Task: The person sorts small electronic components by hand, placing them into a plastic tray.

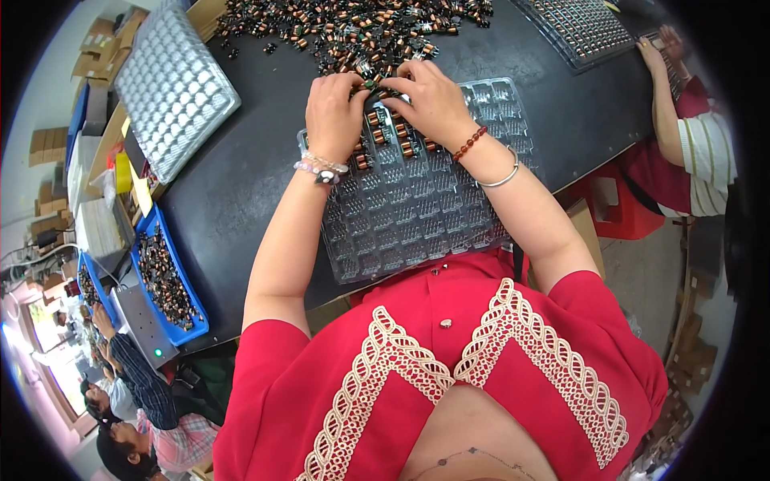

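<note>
Left hand: thumb and forefinger of the left hand curl toward each other at a small green-topped component; the contact is too small to tell whether they pinch it.
Right hand: thumb and forefinger of the right hand point at the same spot from the other side; whether they grip anything cannot be told.
Component: between the two hands, over the tray's far edge, partly covered by fingertips.
Clear tray: the moulded clear tray lies before the person; hands and right forearm hide parts of its far end and right side.
Copper coils: several copper coils sit in far pockets, some hidden under the hands.
Loose pile: a heap of parts lies beyond the hands, cut off above.
Left side: stacked trays and a blue bin of parts flank the black worktop.
Right side: a filled tray, cut off above, lies near a co-worker's hand.
Lower left: other people, small and crowded at the rim.
</note>
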The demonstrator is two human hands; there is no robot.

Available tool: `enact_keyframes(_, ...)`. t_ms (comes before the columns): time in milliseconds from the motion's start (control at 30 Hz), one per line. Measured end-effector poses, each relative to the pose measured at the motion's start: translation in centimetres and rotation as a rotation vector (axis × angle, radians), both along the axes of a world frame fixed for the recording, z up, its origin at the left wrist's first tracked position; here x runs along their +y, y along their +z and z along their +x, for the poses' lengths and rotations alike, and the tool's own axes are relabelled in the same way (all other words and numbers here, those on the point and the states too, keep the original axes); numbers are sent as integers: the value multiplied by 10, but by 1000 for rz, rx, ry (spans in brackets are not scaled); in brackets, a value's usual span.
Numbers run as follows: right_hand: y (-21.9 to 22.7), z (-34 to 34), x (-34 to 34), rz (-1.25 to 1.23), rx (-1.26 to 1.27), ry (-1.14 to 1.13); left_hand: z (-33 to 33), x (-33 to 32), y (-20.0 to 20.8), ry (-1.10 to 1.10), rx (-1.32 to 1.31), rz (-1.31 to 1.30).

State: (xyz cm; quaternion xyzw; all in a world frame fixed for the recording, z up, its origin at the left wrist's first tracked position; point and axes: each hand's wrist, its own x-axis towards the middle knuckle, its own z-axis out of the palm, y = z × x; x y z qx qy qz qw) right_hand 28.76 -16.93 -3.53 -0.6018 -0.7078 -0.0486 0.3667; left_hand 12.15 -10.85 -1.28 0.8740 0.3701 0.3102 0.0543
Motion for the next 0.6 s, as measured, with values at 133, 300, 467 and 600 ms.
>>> enact_keyframes(133, -4, 2, 8, -45, 18, 21, -11, -15, 11, 12, -189, -206)
enact_keyframes(300, -11, 3, 11, 15, -73, 78, -31, -40, 20, 14, -100, -305)
enact_keyframes(467, -12, 1, 8, 64, -43, 84, -30, -59, 13, 60, -379, -842)
enact_keyframes(600, -11, 4, 5, 12, -40, 78, -27, -69, -2, -147, -314, -527)
